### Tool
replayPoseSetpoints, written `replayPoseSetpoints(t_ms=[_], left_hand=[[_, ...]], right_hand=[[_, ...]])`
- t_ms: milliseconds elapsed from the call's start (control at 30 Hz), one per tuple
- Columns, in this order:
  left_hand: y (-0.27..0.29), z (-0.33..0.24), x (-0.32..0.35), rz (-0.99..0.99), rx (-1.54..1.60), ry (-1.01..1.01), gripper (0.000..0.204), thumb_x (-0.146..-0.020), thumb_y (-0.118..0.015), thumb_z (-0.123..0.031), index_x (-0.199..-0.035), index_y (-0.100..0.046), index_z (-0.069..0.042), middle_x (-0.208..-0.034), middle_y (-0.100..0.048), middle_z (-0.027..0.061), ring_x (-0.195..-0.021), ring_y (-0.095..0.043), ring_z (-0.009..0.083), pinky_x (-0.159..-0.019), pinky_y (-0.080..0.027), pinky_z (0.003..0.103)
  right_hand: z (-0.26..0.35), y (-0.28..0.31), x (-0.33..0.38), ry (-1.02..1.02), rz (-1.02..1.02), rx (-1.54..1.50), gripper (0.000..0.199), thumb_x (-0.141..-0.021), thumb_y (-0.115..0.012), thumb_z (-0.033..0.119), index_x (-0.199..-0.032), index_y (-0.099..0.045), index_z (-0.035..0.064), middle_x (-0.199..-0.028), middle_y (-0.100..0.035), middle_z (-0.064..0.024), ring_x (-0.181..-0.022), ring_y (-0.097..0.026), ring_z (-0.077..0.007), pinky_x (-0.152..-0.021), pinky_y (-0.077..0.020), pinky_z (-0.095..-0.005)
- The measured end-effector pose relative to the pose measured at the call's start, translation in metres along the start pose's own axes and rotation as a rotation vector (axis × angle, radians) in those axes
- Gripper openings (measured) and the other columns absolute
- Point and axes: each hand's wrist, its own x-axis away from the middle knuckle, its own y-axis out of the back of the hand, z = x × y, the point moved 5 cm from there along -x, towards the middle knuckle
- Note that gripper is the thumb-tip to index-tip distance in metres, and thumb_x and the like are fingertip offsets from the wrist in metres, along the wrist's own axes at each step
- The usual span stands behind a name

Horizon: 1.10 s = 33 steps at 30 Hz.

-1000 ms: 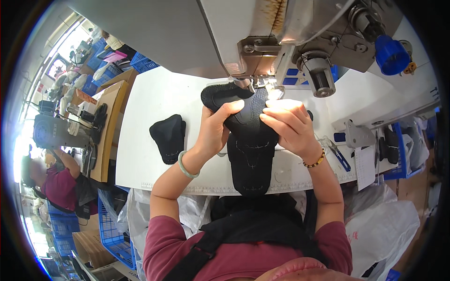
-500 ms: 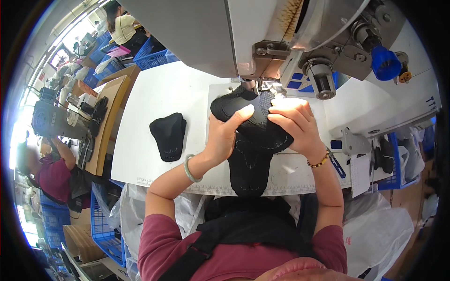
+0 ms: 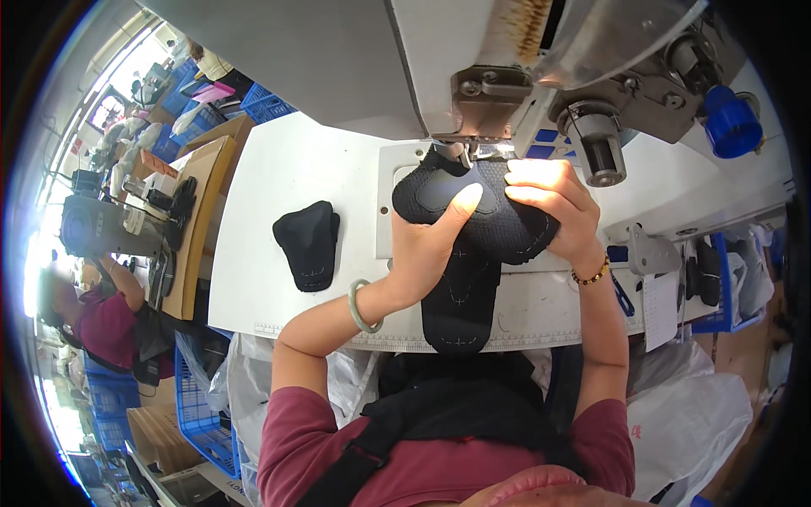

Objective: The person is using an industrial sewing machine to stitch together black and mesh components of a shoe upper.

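A black mesh shoe upper [image 3: 515, 224] lies under the presser foot [image 3: 463, 154] of a sewing machine [image 3: 439, 59]. My left hand [image 3: 427, 262] grips its left side, thumb pressed on top and the other fingers mostly hidden beneath. On its right side, my right hand [image 3: 562, 207] pinches the edge close to the foot, fingertips on top. Below the upper, a black tongue-shaped piece [image 3: 458, 313] with white marks extends to the table's front edge. More black tongue-shaped pieces [image 3: 308, 245] lie stacked on the left.
The white table [image 3: 253, 194] has a ruler strip along its front edge. A blue-handled tool [image 3: 623, 297] lies right of my right forearm. Thread bobbins and a blue knob [image 3: 733, 127] hang at upper right. Blue crates [image 3: 203, 422] stand around; a co-worker [image 3: 106, 325] sits at far left.
The shoe upper has turned slightly under the presser foot and shifted right, with both hands moving along. The whole view has shifted a little. The stack on the left stays put.
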Motion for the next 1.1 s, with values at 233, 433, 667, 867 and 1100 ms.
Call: replayPoseSetpoints(t_ms=[233,433,667,867,1100], left_hand=[[0.004,-0.009,-0.012,0.061,-0.103,0.099,0.014,-0.084,-0.065,-0.006,-0.094,-0.061,0.003,-0.085,-0.064,0.0025,-0.079,-0.058,0.0076,-0.071,-0.048,0.024],[0.022,0.004,-0.037,0.191,0.059,0.237,0.016,-0.079,-0.068,-0.003,-0.094,-0.061,-0.004,-0.089,-0.062,0.0004,-0.083,-0.058,0.0093,-0.078,-0.046,0.024],[0.033,0.013,-0.052,0.266,0.163,0.420,0.015,-0.081,-0.062,-0.002,-0.096,-0.063,-0.002,-0.091,-0.063,0.0027,-0.086,-0.059,0.0114,-0.082,-0.045,0.026],[0.033,0.015,-0.057,0.221,0.158,0.469,0.015,-0.080,-0.063,-0.006,-0.094,-0.066,-0.001,-0.091,-0.064,0.0044,-0.087,-0.059,0.0121,-0.083,-0.044,0.026],[0.032,0.015,-0.051,0.182,0.200,0.467,0.016,-0.081,-0.064,-0.007,-0.094,-0.066,0.000,-0.091,-0.065,0.0049,-0.085,-0.059,0.0124,-0.080,-0.044,0.026]], right_hand=[[0.003,0.001,-0.004,0.011,-0.014,0.035,0.026,-0.063,-0.074,0.005,-0.088,-0.066,0.0024,-0.095,-0.067,-0.0090,-0.092,-0.064,-0.0270,-0.079,-0.0508,-0.0342],[0.015,-0.004,-0.002,0.118,0.060,0.180,0.037,-0.058,-0.067,0.004,-0.094,-0.064,0.0067,-0.099,-0.062,-0.0034,-0.090,-0.059,-0.0193,-0.080,-0.0462,-0.0320],[0.028,-0.008,-0.007,0.140,0.048,0.279,0.034,-0.061,-0.067,0.003,-0.094,-0.064,0.0069,-0.098,-0.061,-0.0017,-0.089,-0.059,-0.0163,-0.079,-0.0466,-0.0309],[0.030,-0.011,-0.005,0.143,0.031,0.315,0.033,-0.062,-0.069,0.006,-0.095,-0.064,0.0067,-0.100,-0.061,-0.0005,-0.089,-0.059,-0.0148,-0.079,-0.0468,-0.0303],[0.022,-0.012,0.004,0.065,-0.020,0.204,0.039,-0.062,-0.069,0.001,-0.099,-0.060,0.0071,-0.103,-0.061,-0.0046,-0.091,-0.059,-0.0228,-0.079,-0.0468,-0.0336]])
